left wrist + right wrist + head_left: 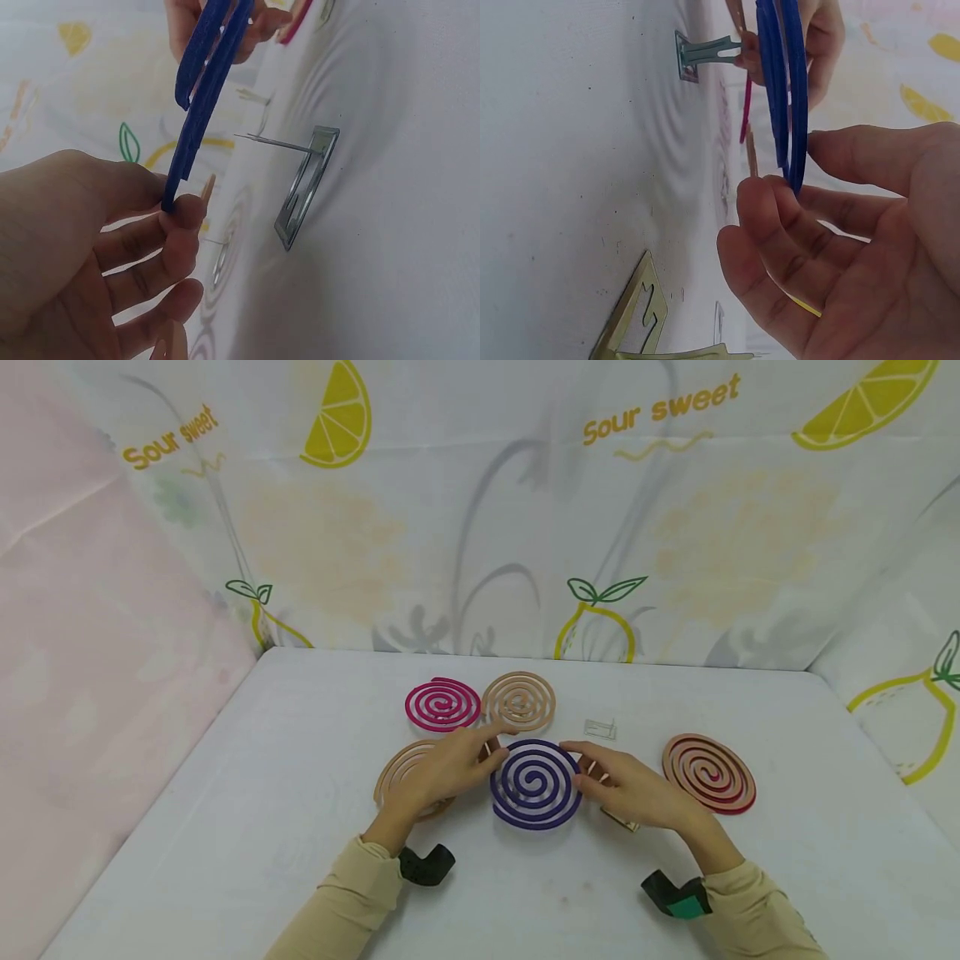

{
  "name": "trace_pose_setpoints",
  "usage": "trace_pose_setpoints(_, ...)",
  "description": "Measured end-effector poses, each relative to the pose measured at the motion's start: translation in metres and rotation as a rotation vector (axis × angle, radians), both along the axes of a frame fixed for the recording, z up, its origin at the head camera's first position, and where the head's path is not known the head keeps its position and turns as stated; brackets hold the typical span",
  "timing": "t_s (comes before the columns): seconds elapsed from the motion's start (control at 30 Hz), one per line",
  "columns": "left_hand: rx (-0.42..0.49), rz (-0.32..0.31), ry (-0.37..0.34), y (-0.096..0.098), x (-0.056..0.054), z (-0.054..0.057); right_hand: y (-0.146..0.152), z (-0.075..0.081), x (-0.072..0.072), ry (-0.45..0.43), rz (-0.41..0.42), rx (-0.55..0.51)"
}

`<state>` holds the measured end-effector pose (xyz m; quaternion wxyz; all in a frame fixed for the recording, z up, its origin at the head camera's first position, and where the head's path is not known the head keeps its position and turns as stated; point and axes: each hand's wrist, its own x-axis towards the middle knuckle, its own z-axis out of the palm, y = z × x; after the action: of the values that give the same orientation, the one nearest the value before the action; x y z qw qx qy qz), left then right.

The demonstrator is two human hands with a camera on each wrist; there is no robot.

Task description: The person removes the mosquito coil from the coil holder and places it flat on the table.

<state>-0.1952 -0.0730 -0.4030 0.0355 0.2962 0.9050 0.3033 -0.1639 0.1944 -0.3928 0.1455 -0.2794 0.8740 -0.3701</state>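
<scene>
A dark blue mosquito coil (533,779) is held level between both hands, one at each side. My left hand (457,764) pinches its left edge between thumb and fingers. On the opposite edge, the thumb and fingers of my right hand (633,785) grip the rim. Both wrist views show the coil raised over the white table, almost edge-on. Below it stands a small metal coil stand (324,142) with a thin upright prong; the coil hides it from above. A tan coil (386,774) lies partly hidden under the left wrist.
Behind the hands, a pink coil (442,703) and another tan coil (519,700) sit side by side. A tan-and-red pair of stacked coils (708,772) lies at right. One metal stand (600,729) is at the back, and a gold-coloured stand (626,311) lies beneath the right hand.
</scene>
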Motion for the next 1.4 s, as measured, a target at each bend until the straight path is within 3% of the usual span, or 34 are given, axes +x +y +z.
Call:
trace_pose_setpoints(0.37,0.026,-0.013,-0.036,0.004,0.003,0.002,0.003,0.001,0.000,0.029,-0.039,0.011)
trace_pose_setpoints(0.63,0.119,-0.045,-0.119,0.008,0.002,-0.003,0.008,-0.001,-0.003,0.038,-0.057,0.042)
trace_pose_setpoints(0.97,0.129,-0.093,-0.113,0.010,0.003,-0.003,0.012,-0.001,-0.004,0.053,-0.082,0.043)
trace_pose_setpoints(1.23,0.044,-0.177,-0.105,0.012,0.005,-0.004,0.013,0.001,-0.002,0.107,-0.098,0.083)
trace_pose_setpoints(1.4,0.080,-0.185,-0.088,0.013,0.006,-0.006,0.014,0.001,-0.003,0.132,-0.098,0.098)
